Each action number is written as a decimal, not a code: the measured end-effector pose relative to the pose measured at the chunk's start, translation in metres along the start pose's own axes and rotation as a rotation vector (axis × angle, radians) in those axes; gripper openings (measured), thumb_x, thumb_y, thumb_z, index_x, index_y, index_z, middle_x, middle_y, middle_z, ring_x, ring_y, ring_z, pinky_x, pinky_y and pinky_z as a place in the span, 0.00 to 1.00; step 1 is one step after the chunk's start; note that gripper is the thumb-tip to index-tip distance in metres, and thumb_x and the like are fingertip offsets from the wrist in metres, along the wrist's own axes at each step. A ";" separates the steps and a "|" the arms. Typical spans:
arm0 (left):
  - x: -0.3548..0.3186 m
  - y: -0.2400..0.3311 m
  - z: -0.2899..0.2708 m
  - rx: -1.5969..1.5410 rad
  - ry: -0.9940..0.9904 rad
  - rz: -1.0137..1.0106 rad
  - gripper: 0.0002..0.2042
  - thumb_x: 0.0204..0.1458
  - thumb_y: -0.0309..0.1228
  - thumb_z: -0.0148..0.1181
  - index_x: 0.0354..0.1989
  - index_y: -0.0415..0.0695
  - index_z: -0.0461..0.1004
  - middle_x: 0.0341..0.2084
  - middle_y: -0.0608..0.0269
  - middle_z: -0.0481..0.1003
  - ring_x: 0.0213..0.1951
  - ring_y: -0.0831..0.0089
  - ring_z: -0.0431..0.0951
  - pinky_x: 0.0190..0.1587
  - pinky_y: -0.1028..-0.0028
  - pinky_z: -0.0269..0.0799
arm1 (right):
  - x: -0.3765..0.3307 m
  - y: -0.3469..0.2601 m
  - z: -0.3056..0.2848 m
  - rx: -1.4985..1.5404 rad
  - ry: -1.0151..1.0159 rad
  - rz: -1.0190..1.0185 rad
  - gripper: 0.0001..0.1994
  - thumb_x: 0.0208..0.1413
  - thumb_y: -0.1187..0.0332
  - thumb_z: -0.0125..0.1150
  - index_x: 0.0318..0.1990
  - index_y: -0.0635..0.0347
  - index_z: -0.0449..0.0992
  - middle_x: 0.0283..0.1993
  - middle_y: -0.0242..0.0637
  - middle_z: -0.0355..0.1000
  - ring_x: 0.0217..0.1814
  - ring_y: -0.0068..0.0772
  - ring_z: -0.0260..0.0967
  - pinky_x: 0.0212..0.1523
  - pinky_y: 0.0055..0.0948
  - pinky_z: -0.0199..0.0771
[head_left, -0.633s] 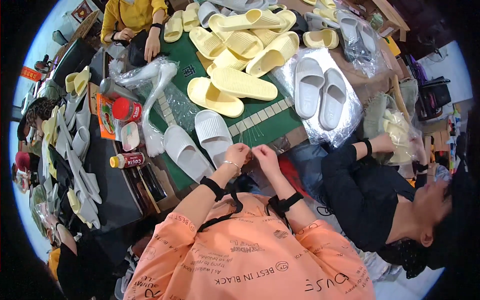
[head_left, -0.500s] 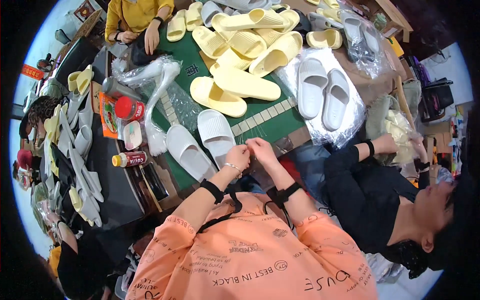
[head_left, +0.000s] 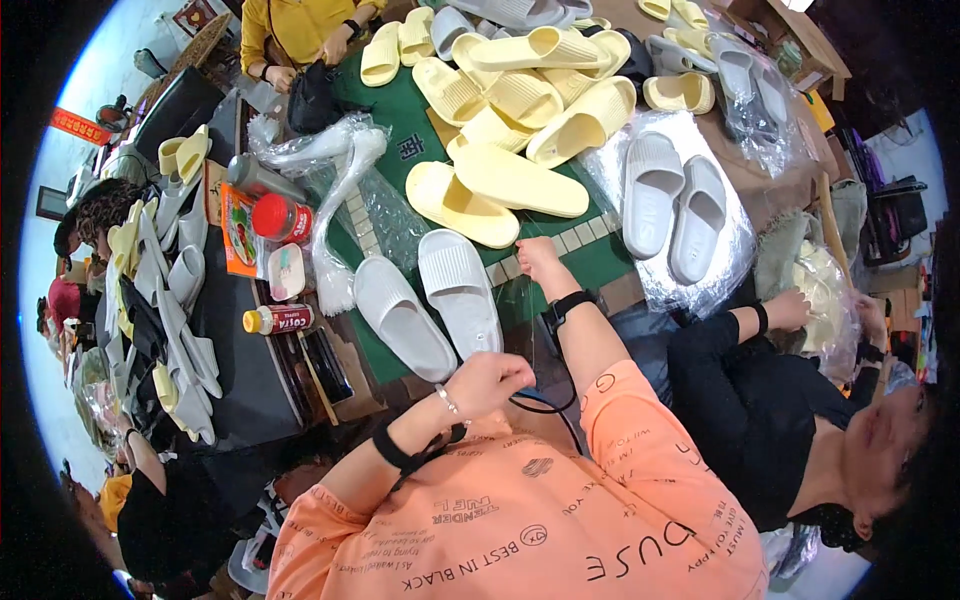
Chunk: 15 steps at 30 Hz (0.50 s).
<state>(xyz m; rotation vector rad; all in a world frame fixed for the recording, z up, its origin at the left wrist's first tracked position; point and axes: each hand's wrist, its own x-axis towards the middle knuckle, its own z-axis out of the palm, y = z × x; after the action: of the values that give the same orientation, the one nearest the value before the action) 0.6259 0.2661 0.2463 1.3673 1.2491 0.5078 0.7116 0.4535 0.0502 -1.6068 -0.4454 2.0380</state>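
Though whatever the curled left hand (head_left: 490, 381) pinches is too small to make out, the right hand (head_left: 538, 260), fingers closed, rests on the green mat (head_left: 400, 130) beside the white slippers (head_left: 430, 300).

A flat orange packet (head_left: 238, 232) with a picture on it lies near the table's left edge, partly under a red-capped jar (head_left: 280, 217). Below it lies a small bottle (head_left: 280, 319) with a yellow cap and a red-and-white label. Crumpled clear plastic bags (head_left: 335, 170) sit beside the jar, and a silvery clear bag (head_left: 735, 255) lies under the grey slippers towards the right edge. A red sign (head_left: 80, 126), possibly a banner, hangs far left.
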 end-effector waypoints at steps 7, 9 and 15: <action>-0.031 0.036 -0.018 -0.119 -0.285 -0.058 0.07 0.47 0.29 0.49 0.28 0.37 0.70 0.19 0.63 0.71 0.22 0.82 0.68 0.27 0.81 0.64 | -0.005 -0.004 0.000 -0.085 0.012 -0.060 0.13 0.44 0.74 0.48 0.11 0.56 0.56 0.08 0.25 0.48 0.05 0.19 0.40 0.06 0.21 0.36; -0.034 0.044 -0.021 -0.120 -0.298 0.009 0.07 0.46 0.29 0.49 0.27 0.38 0.70 0.19 0.62 0.71 0.21 0.81 0.68 0.26 0.80 0.64 | -0.006 -0.006 -0.005 -0.086 0.025 -0.100 0.15 0.44 0.73 0.48 0.10 0.55 0.55 0.08 0.25 0.47 0.05 0.19 0.40 0.06 0.21 0.36; -0.032 0.024 -0.045 -0.031 -0.241 0.084 0.06 0.45 0.28 0.46 0.28 0.41 0.69 0.22 0.59 0.71 0.25 0.68 0.71 0.30 0.75 0.65 | -0.006 -0.011 -0.028 0.066 0.000 -0.092 0.04 0.47 0.72 0.46 0.24 0.61 0.64 0.11 0.28 0.54 0.07 0.23 0.48 0.06 0.24 0.43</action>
<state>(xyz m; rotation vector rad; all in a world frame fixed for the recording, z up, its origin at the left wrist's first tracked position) 0.5852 0.2632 0.2904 1.4137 0.9886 0.4048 0.7416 0.4575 0.0541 -1.5201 -0.4395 1.9637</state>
